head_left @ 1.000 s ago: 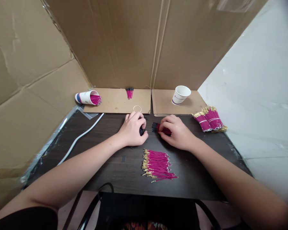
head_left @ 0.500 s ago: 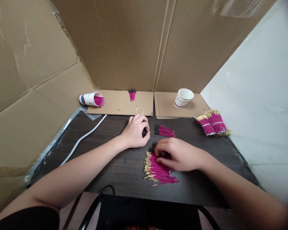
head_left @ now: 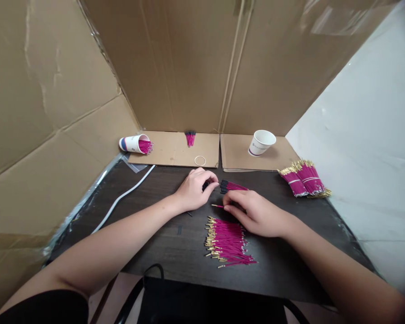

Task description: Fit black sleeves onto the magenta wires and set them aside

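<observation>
Dark table (head_left: 162, 243) — loose pink pins (head_left: 227, 241), banded bundles (head_left: 305, 178), white cable (head_left: 121, 198).

No readable text anywhere. Upright cup (head_left: 261, 142) has a small purple logo/print, too blurred to read. Tipped cup (head_left: 134, 144) shows red & blue bands only, no letters legible. Cardboard (head_left: 175, 67) is unmarked.
</observation>
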The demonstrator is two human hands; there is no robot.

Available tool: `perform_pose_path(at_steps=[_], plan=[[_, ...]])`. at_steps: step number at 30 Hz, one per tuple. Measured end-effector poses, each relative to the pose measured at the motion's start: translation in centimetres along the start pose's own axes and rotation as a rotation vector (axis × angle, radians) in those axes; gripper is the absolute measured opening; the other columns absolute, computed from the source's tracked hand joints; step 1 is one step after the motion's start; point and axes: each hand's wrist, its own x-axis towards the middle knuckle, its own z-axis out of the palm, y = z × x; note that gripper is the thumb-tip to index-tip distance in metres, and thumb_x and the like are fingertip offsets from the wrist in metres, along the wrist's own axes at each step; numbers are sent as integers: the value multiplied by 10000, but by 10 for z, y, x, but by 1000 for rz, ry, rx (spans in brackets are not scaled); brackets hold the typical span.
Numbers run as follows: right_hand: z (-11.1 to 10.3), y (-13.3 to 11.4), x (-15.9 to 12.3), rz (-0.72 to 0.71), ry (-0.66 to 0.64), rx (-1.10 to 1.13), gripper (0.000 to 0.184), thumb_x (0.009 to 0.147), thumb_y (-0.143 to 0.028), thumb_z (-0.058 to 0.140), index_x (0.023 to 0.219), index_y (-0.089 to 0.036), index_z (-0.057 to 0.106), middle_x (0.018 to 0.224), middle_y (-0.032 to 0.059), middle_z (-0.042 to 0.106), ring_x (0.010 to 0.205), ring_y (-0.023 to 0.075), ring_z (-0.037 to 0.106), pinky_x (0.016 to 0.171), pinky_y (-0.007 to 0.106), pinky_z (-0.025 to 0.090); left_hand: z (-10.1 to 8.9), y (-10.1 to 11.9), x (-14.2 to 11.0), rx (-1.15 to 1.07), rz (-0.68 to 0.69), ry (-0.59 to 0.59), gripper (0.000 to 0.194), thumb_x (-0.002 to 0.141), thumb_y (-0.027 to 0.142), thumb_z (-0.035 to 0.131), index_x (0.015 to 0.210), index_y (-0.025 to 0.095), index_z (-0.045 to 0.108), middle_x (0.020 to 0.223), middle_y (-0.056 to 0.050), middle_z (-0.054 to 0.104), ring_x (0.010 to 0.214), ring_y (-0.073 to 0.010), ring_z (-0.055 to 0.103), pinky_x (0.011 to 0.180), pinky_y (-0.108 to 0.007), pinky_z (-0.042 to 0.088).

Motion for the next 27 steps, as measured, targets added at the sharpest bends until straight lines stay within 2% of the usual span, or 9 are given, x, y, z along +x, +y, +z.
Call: perform_pose_path(at_steps=[2,7,12,21,27], plan=[[2,6,1,-5,87,4,117,1151,-197,565,1062,-236,630,918,31,714,784,196,656,737,348,532,1,-1,0,-13,5,18,67,1082,234,706,1078,209,769,1003,-61,814,990,-244,742,991,-452,599],[3,22,6,-38,335,-52,131,1151,-224,594,1149,-243,724,1044,73,802,899,229,745,821,386,599,3,-4,0,-24,41,70,154,1107,243,707,1150,210,850,1048,-85,860,1017,-254,773,973,-456,646],[3,39,8,46,502,-88,145,1134,-257,651,1168,-244,791,1007,68,822,821,225,735,750,376,583,3,-4,1,-47,-6,81,139,1088,230,740,1121,222,874,1058,-69,872,1002,-246,788,992,-454,656],[11,43,9,60,582,-46,155,1120,-276,671,1065,-237,811,1023,73,837,851,232,756,750,376,590,3,0,3,-158,-165,110,41,1036,217,798,1019,219,835,999,-38,851,915,-214,794,918,-371,630],[10,41,8,42,644,-50,145,1122,-282,675,1078,-247,809,1055,75,848,929,258,794,795,406,616,4,0,3,-220,-168,127,34,1048,223,794,1017,208,795,959,-23,850,865,-196,800,880,-351,618]])
